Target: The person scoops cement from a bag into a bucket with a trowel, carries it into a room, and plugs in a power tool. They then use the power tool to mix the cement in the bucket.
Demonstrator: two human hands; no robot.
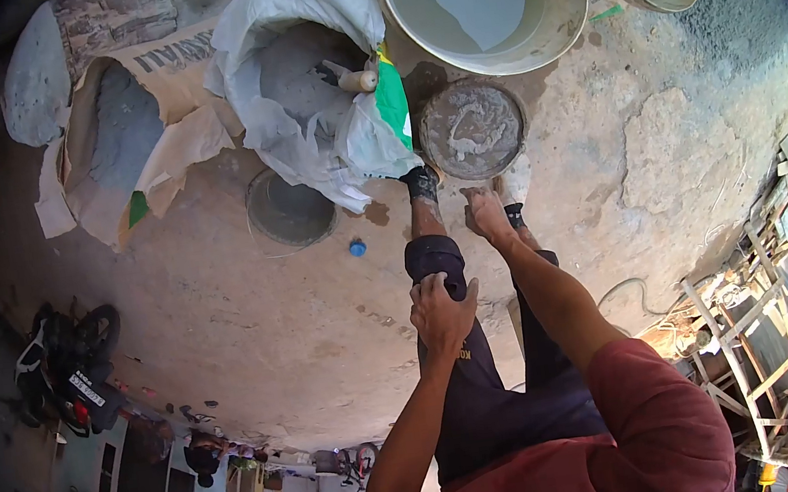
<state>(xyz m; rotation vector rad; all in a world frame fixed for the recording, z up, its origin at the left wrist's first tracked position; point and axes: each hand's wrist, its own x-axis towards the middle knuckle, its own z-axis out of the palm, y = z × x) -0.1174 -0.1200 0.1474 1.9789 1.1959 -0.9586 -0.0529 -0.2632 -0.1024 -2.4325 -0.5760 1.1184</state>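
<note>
My left hand lies on my left knee with its fingers spread over the dark trouser leg. Lower down, by my feet, my right hand has its fingers curled inward; what they hold, if anything, is hidden. Just beyond it stands a round container of grey, wet-looking mix with a swirled surface. A white sack gapes beside my left foot, with grey powder inside. On that powder rests a tool with a pale handle, its working end partly buried.
Two large buckets of cloudy liquid stand at the top. A torn brown paper bag of grey powder and a smaller bucket are at left, near a blue cap. A motorbike stands farther left; wooden frames are at right.
</note>
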